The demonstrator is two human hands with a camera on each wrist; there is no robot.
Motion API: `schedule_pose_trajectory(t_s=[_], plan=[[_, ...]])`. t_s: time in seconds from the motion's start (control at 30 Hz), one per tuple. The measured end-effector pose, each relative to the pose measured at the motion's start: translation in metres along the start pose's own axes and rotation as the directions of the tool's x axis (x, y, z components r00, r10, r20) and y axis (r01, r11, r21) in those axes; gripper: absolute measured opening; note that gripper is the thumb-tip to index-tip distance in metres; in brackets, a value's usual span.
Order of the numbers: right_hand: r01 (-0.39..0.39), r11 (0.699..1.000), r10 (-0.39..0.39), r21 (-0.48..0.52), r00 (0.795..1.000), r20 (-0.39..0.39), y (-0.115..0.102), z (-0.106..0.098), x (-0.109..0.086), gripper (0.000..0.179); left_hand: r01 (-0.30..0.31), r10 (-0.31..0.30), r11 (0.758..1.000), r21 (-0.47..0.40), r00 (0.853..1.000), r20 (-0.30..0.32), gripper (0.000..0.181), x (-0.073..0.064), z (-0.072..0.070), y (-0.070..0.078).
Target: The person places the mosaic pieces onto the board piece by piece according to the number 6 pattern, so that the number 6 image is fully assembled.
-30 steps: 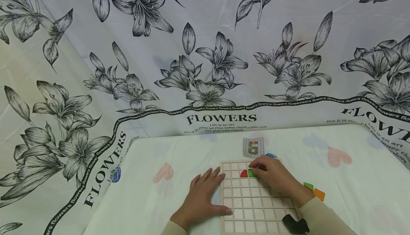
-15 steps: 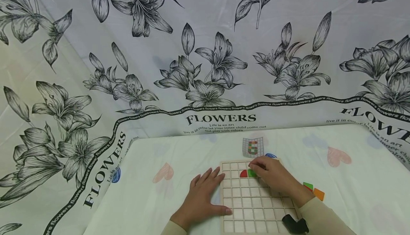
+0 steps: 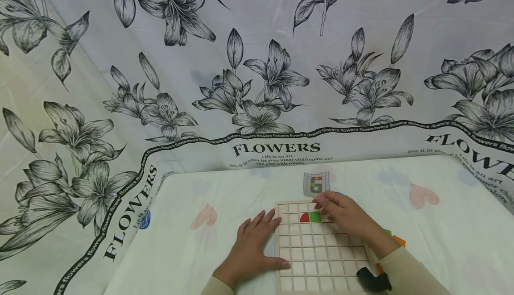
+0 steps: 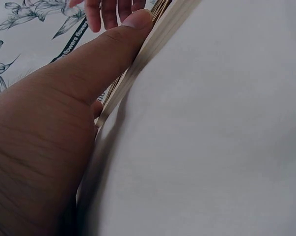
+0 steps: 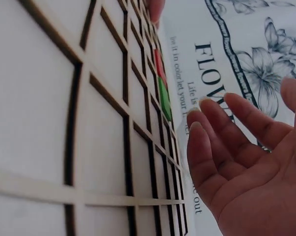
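Observation:
A pale wooden grid board (image 3: pixel 297 254) lies on the cloth-covered table. In its second row from the back sit a red rounded tile (image 3: pixel 304 218) and, right beside it, a green square tile (image 3: pixel 315 216). My left hand (image 3: pixel 254 246) rests along the board's left side, fingers spread, the thumb on the edge; the left wrist view shows that thumb over the board's rim (image 4: pixel 138 73). My right hand (image 3: pixel 347 212) hovers over the back right of the board, just off the green tile. Nothing shows between its loosely bent fingers in the right wrist view.
A gridded pattern card (image 3: pixel 316 184) stands behind the board. Loose tiles, among them an orange one (image 3: pixel 399 240) and a green one (image 3: pixel 387 232), lie to the right, partly behind my right forearm. A black device (image 3: pixel 373 280) sits by that forearm over the board's front right corner.
My right hand has lifted slightly away from the green tile, which now shows fully in its cell. My left hand stays put.

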State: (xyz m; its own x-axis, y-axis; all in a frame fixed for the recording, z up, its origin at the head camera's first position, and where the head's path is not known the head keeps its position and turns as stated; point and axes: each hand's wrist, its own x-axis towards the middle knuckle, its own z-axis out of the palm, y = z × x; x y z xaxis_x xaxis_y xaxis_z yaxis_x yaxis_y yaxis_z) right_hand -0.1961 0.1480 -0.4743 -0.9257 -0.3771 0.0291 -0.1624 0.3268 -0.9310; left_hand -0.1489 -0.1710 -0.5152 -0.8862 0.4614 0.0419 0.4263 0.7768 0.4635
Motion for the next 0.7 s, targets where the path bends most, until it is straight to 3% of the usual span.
schedule_pose_trajectory(t_s=[0.1, 0.27, 0.7], plan=[[0.007, 0.998, -0.008, 0.070, 1.000, 0.013, -0.004, -0.004, -0.002, 0.048, 0.007, -0.007, 1.000, -0.003, 1.000, 0.005, 0.111, 0.000, 0.000, 0.000], [0.006, 0.994, -0.004, 0.105, 1.000, -0.017, -0.007, -0.013, -0.008, 0.056, 0.007, -0.007, 1.000, -0.012, 1.000, 0.008, 0.111, 0.000, -0.002, 0.001], [0.042, 0.998, -0.037, 0.048, 0.995, -0.094, -0.004, -0.038, -0.033, 0.063, 0.003, -0.003, 1.000, -0.015, 1.000, 0.005, 0.111, -0.001, -0.001, 0.000]])
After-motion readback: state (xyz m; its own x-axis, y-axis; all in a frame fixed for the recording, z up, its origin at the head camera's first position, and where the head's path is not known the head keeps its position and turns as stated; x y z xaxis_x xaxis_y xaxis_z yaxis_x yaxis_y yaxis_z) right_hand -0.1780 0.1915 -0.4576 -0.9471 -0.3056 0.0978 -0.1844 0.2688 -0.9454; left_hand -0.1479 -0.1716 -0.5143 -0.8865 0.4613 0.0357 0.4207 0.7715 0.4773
